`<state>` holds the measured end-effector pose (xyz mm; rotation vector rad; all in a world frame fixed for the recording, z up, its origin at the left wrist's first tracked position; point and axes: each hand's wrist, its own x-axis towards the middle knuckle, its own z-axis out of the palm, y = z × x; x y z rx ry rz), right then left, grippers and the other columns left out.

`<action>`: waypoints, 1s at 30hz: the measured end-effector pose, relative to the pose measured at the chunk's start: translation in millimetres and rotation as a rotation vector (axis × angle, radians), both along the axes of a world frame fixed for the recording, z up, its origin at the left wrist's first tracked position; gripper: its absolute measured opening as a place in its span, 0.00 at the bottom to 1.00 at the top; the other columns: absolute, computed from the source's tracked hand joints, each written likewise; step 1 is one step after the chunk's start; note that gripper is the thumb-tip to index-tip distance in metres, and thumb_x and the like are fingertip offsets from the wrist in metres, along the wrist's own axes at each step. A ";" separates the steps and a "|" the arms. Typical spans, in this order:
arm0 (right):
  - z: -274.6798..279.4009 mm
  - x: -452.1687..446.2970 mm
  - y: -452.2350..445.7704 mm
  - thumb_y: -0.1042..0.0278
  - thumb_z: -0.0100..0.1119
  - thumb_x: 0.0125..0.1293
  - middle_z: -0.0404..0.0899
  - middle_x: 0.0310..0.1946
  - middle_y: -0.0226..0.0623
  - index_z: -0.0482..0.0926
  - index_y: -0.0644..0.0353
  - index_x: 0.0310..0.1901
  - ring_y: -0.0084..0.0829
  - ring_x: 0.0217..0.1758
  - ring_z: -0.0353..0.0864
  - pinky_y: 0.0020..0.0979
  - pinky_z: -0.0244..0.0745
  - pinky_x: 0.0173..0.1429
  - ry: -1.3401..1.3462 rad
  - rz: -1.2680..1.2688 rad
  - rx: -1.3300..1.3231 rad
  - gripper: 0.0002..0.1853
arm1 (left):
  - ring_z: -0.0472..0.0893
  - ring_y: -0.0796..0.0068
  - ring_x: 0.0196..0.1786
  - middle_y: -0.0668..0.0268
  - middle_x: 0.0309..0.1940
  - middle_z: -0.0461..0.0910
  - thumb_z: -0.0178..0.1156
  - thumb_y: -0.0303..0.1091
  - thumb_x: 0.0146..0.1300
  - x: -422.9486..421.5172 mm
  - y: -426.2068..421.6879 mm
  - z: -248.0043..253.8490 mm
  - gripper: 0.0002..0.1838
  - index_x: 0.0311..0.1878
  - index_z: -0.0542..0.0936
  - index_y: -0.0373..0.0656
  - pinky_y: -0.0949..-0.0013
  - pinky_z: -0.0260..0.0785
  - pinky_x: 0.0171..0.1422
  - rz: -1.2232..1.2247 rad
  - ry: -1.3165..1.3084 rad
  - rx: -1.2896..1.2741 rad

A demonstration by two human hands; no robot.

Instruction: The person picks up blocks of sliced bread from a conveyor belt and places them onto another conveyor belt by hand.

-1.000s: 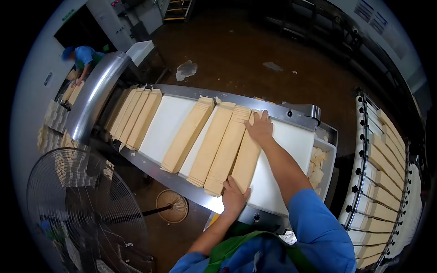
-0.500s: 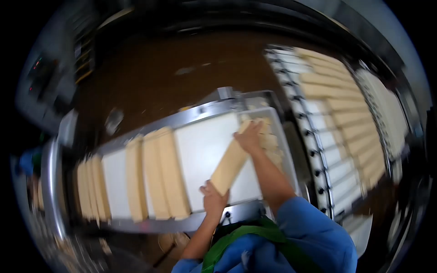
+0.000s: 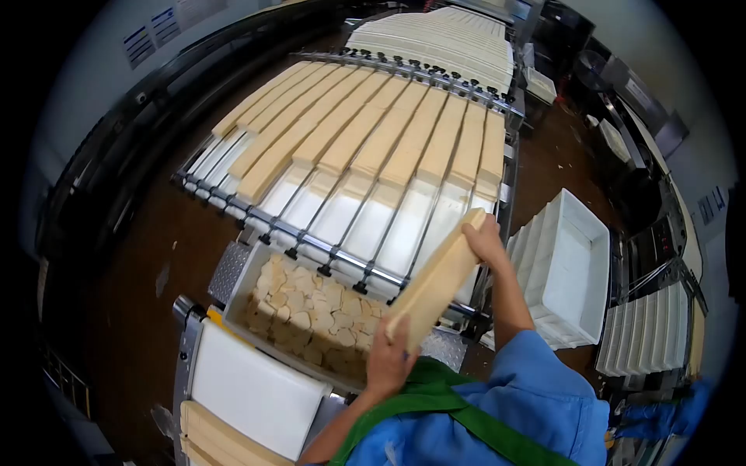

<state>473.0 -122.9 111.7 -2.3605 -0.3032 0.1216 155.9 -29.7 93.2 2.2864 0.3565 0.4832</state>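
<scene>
A long tan slab (image 3: 437, 281), dough-like in look, is held at a slant across the front of the laned conveyor (image 3: 342, 221). My left hand (image 3: 391, 362) grips its lower end, fingers wrapped round the side. At the upper end my right hand (image 3: 486, 239) is closed round the slab, near the conveyor's right front corner. Several similar long slabs (image 3: 373, 120) lie side by side on the conveyor, between thin metal dividers. Below its front bar (image 3: 334, 252), a grey bin (image 3: 231, 299) holds many broken pale pieces (image 3: 311, 307).
At lower left, a second conveyor with a white belt (image 3: 252, 388) carries tan slabs (image 3: 221, 443). A stack of white crates (image 3: 575, 264) stands to the right on the brown floor (image 3: 544, 163). Further back is another ridged white conveyor (image 3: 435, 46). Another person's blue clothing (image 3: 660, 415) shows at lower right.
The view has turned right, from the white-belt conveyor to the laned one. Both hands have carried the slab off the white belt, past the bin, to the laned conveyor's front edge.
</scene>
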 end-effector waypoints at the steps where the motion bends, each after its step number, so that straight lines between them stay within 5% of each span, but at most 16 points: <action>1: -4.8 18.0 -19.7 0.48 0.60 0.52 0.66 0.52 0.68 0.63 0.74 0.57 0.61 0.53 0.72 0.49 0.70 0.58 0.097 -0.023 -0.008 0.39 | 0.64 0.40 0.62 0.45 0.63 0.56 0.72 0.30 0.46 14.2 -10.9 -0.2 0.44 0.67 0.62 0.46 0.54 0.65 0.62 -0.009 0.002 0.002; 4: -17.7 64.8 -40.3 0.43 0.53 0.56 0.67 0.56 0.66 0.66 0.71 0.57 0.59 0.58 0.69 0.54 0.63 0.63 0.148 0.101 -0.196 0.38 | 0.63 0.39 0.64 0.44 0.64 0.54 0.70 0.30 0.50 42.1 -41.5 -7.5 0.41 0.68 0.62 0.49 0.54 0.67 0.61 -0.258 0.018 -0.064; 6: 1.0 85.8 -30.4 0.41 0.41 0.61 0.65 0.62 0.59 0.68 0.68 0.59 0.57 0.66 0.62 0.55 0.51 0.69 0.242 0.333 -0.600 0.37 | 0.66 0.38 0.61 0.43 0.66 0.51 0.66 0.29 0.54 57.9 -54.8 -11.0 0.37 0.68 0.62 0.50 0.55 0.69 0.60 -0.414 0.091 -0.297; 10: -22.7 136.8 -14.6 0.45 0.33 0.65 0.62 0.66 0.54 0.67 0.67 0.62 0.55 0.71 0.54 0.51 0.39 0.73 0.159 0.307 -0.682 0.35 | 0.71 0.37 0.57 0.42 0.67 0.49 0.62 0.28 0.58 88.4 -52.3 -1.9 0.34 0.68 0.62 0.49 0.56 0.71 0.57 -0.340 0.208 -0.385; 20: -48.4 177.8 -11.9 0.50 0.34 0.64 0.51 0.72 0.53 0.61 0.70 0.65 0.51 0.73 0.52 0.51 0.39 0.74 0.040 0.210 -0.505 0.35 | 0.72 0.38 0.55 0.38 0.66 0.49 0.56 0.22 0.58 137.7 -55.2 -18.3 0.32 0.67 0.62 0.43 0.58 0.70 0.56 -0.329 0.130 -0.347; 23: -45.7 183.8 -11.0 0.53 0.40 0.62 0.61 0.67 0.51 0.67 0.69 0.60 0.50 0.68 0.59 0.50 0.45 0.71 -0.014 0.204 -0.545 0.31 | 0.72 0.41 0.54 0.38 0.66 0.48 0.54 0.20 0.58 155.7 -57.4 -27.8 0.31 0.67 0.62 0.43 0.58 0.69 0.57 -0.320 0.134 -0.364; 26: -49.1 174.0 -7.5 0.61 0.49 0.58 0.69 0.57 0.47 0.73 0.64 0.52 0.46 0.60 0.66 0.47 0.54 0.65 -0.374 0.165 -0.525 0.23 | 0.74 0.41 0.49 0.36 0.65 0.49 0.51 0.18 0.57 186.8 -58.1 -52.6 0.32 0.67 0.62 0.44 0.57 0.70 0.55 -0.318 0.035 -0.328; 28: -41.6 154.8 5.5 0.69 0.54 0.53 0.76 0.43 0.42 0.79 0.59 0.40 0.41 0.51 0.71 0.43 0.61 0.56 -0.692 0.123 -0.241 0.12 | 0.76 0.39 0.45 0.35 0.65 0.49 0.49 0.16 0.56 198.2 -59.8 -54.5 0.33 0.68 0.61 0.44 0.55 0.70 0.52 -0.304 -0.056 -0.280; 30: -52.1 150.7 14.1 0.72 0.55 0.52 0.78 0.39 0.40 0.80 0.58 0.35 0.40 0.48 0.73 0.42 0.63 0.53 -0.597 0.334 -0.282 0.08 | 0.75 0.45 0.47 0.40 0.67 0.49 0.49 0.17 0.58 199.7 -58.8 -42.3 0.32 0.68 0.60 0.45 0.59 0.69 0.55 -0.270 0.151 -0.266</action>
